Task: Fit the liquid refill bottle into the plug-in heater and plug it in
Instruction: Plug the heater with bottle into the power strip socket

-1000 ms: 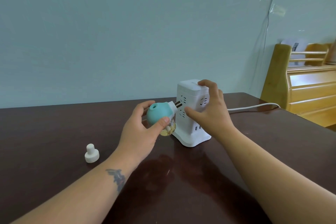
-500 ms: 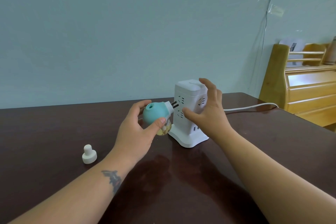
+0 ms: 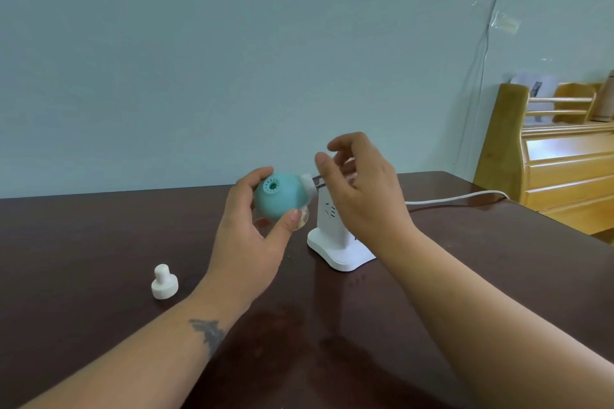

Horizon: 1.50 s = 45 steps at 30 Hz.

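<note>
Head view shows my left hand (image 3: 247,236) with its grip wrapped around the teal heater (image 3: 280,196), the refill bottle (image 3: 303,216) already seated underneath and peeking out by my thumb. The heater's white plug end (image 3: 308,185) points right, its prongs level and aimed at the socket tower (image 3: 335,236), which stands just beside it on the bench (image 3: 99,242). So the long axis runs left to right, straight toward the tower's near face. My right hand (image 3: 363,196) hovers in front of the tower with its grip released, fingers spread, hiding the upper sockets. I judge the prongs are at the face but cannot tell if they are in. A loose white cap (image 3: 163,283) sits well apart to the left; the cord (image 3: 458,198) trails off right, clear of the move.
</note>
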{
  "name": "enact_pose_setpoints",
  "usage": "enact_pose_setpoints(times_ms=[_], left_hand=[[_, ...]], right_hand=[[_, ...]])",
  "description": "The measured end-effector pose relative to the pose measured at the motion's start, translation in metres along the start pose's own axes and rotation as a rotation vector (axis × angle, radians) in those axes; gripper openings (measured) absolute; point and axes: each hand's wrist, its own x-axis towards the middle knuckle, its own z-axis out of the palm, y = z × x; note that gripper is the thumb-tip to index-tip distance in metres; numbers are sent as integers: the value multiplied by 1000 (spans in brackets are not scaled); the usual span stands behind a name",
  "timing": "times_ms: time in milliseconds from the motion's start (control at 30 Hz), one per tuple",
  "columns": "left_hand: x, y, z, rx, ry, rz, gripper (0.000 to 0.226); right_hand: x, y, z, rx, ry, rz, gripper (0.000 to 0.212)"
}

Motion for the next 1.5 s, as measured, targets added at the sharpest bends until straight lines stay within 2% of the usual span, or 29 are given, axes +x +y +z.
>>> enact_pose_setpoints(times_ms=[100,200,467,733,900,1133,1400,1500], left_hand=[[-2,4,1,12,-3,69,56],[-4,6,2,49,-8,113,57],[-5,8,3,28,-22,107,55],[-5,7,0,-43,-19,66,47],[-4,5,1,-155,-54,-39,39],[-2,7,3,-316,-100,-141,46],[0,6,2,-374,-126,-209,58],[0,5,1,-394,-132,-215,53]], right_hand=[[-2,-5,5,178,-163,314,37],[-6,-5,10,341,-206,439,42],[-10,-3,15,398,-67,372,40],[-14,-2,17,483,3,329,36],[-16,-4,16,509,2,239,31],[-15,-4,13,525,-8,198,30],[-16,-3,14,511,-8,162,29],[-16,-2,15,512,-13,159,28]])
